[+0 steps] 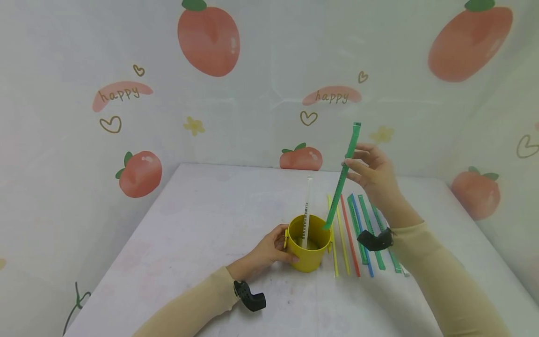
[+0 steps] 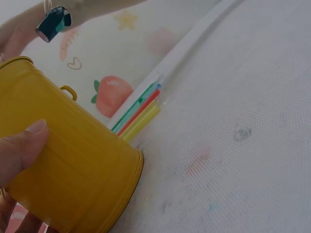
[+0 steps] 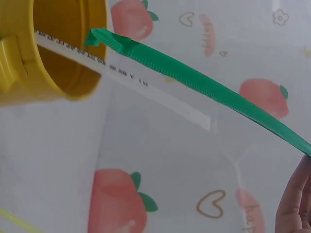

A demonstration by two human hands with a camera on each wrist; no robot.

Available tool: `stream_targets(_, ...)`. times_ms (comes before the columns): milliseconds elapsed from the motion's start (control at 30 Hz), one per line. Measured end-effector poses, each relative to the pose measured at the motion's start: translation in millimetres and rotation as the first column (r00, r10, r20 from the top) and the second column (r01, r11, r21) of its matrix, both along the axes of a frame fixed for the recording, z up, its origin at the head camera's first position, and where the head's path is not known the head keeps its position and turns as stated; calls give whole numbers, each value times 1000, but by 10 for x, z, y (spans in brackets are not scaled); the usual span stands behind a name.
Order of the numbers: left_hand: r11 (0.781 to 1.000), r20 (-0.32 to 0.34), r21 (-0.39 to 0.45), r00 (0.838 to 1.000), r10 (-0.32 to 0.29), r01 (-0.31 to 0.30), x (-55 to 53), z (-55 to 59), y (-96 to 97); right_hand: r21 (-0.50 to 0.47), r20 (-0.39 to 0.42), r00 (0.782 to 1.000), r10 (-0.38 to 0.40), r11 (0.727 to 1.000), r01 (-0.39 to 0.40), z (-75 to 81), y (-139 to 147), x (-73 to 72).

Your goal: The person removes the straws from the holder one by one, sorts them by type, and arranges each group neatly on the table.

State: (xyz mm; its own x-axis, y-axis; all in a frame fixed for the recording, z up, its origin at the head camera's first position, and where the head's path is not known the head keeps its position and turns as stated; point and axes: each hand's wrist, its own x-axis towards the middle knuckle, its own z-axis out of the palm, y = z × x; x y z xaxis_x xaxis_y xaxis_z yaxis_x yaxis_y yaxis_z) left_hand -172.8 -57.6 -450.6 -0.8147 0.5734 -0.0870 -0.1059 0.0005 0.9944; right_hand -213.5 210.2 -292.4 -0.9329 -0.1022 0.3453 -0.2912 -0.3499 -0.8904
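Note:
My left hand (image 1: 267, 248) grips a small yellow metal bucket (image 1: 307, 263) by its left side, with the thumb across the front in the left wrist view. The bucket stands upright on the table. One white printed straw wrapper (image 1: 309, 196) leans inside it and pokes out above the rim. Between thumb and fingers, my right hand (image 1: 372, 171) pinches a long green wrapped straw (image 1: 342, 180) near its upper half. This green strip slants down to the left, its lower end right at the bucket's rim. In the right wrist view that end looks crumpled.
Right of the bucket, several straws lie side by side: thin yellow ones (image 1: 343, 243), a red one (image 1: 350, 236), a blue one (image 1: 362, 234) and green wrapped ones (image 1: 372, 231). A white fruit-printed sheet (image 1: 252, 117) rises behind the white table (image 1: 202, 210).

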Motion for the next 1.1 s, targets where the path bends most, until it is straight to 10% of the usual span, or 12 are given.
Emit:
stream_targets(400, 1000, -18, 16, 1000, -6, 6, -14, -21, -5, -96, 138, 990, 17, 995, -3, 46, 354, -219)
stream_targets(1100, 1000, 4, -27, 1000, 4, -4, -9, -8, 6, 172, 220, 967, -125, 981, 88, -298, 971, -445)
